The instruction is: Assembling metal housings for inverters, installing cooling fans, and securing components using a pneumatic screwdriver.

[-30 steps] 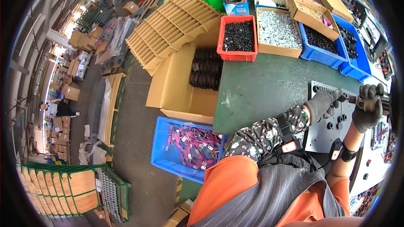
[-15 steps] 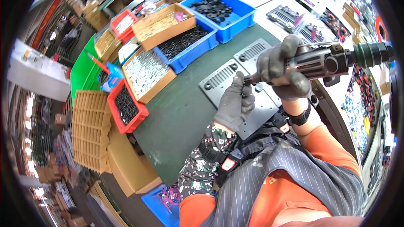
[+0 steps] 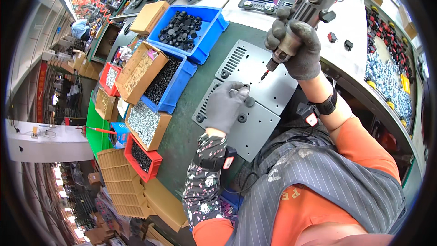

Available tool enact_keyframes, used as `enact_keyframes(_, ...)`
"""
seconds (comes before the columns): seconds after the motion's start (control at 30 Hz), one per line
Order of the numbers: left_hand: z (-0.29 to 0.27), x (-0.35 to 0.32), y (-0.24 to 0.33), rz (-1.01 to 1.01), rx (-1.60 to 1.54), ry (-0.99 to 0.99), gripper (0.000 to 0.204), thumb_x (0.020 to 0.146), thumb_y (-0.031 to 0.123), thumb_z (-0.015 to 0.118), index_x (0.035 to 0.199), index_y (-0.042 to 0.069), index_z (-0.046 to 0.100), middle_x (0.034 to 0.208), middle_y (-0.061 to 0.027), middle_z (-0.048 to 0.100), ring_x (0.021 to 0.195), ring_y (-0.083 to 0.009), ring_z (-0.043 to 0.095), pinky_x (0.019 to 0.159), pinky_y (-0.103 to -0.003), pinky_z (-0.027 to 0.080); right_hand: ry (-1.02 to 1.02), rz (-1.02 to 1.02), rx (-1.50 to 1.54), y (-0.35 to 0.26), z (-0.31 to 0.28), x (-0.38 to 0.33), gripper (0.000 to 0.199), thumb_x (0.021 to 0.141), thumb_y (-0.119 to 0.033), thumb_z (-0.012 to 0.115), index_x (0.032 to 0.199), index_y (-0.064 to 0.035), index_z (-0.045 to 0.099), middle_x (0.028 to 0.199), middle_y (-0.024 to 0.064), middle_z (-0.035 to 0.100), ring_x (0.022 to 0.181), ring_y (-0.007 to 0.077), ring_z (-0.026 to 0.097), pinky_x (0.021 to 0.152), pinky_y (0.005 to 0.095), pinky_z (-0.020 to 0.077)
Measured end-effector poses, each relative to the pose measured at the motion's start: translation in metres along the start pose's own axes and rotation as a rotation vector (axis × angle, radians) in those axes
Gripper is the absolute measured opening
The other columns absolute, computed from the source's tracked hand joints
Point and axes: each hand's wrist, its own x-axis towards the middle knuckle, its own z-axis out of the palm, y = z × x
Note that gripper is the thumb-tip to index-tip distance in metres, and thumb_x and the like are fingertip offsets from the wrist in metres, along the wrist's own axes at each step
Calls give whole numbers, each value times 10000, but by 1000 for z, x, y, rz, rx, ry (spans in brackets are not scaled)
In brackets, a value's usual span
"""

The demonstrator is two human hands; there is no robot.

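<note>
Green matting covered the bench (image 3: 191,130) that ran through the middle of the frame, with a crowded factory aisle of cartons curving away along the left edge. Two grey metal plates lay on it at centre: the upper plate (image 3: 255,70) with one block of vent slots, and the lower plate (image 3: 255,130) overlapping its near edge, also slotted at its left end. Three black round feet showed on the lower plate beside the left hand (image 3: 225,107). That hand, in a grey glove, rested flat on the lower plate, its fingers (image 3: 239,92) drawn together and pinching a small black foot against the metal. The right hand (image 3: 296,48), gloved the same, was wrapped tight around an electric screwdriver (image 3: 302,16) in the upper centre, fingers closed about the barrel, the bit tip (image 3: 263,76) hanging just above the upper plate and near the left fingertips, not touching them as far as I could tell. To the upper left stood two blue bins: one (image 3: 189,25) of black round parts, another (image 3: 170,84) of black screws. Three brown cardboard trays held silver hardware, and two red trays (image 3: 141,157) sat along the left. White and yellow parts filled a bin at the right edge (image 3: 384,75).
</note>
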Motion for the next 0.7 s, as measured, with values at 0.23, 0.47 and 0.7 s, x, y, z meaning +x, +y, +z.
enact_keyframes(0.23,-1,47,8,-6,426,-117,358,817,336,718,1046,60,719,893,-124,720,806,-242,687,726,-347,523,12,71,-179,3,-19,6,438,817,-238,599,1182,-32,470,778,69,553,677,199,571,623,327,474)
enact_keyframes(0.47,-1,120,8,57,94,93,322,825,221,733,1082,29,711,960,-121,734,830,-175,693,759,-303,529,-18,14,-306,23,-27,61,380,826,-172,639,1130,-3,485,780,85,592,676,179,604,644,329,506)
enact_keyframes(0.7,23,150,2,102,-69,43,304,834,188,744,1075,9,699,900,-74,738,761,-111,674,696,-262,529,18,21,-304,65,-27,114,323,812,-46,703,1075,-26,516,792,43,574,617,125,590,545,277,503)
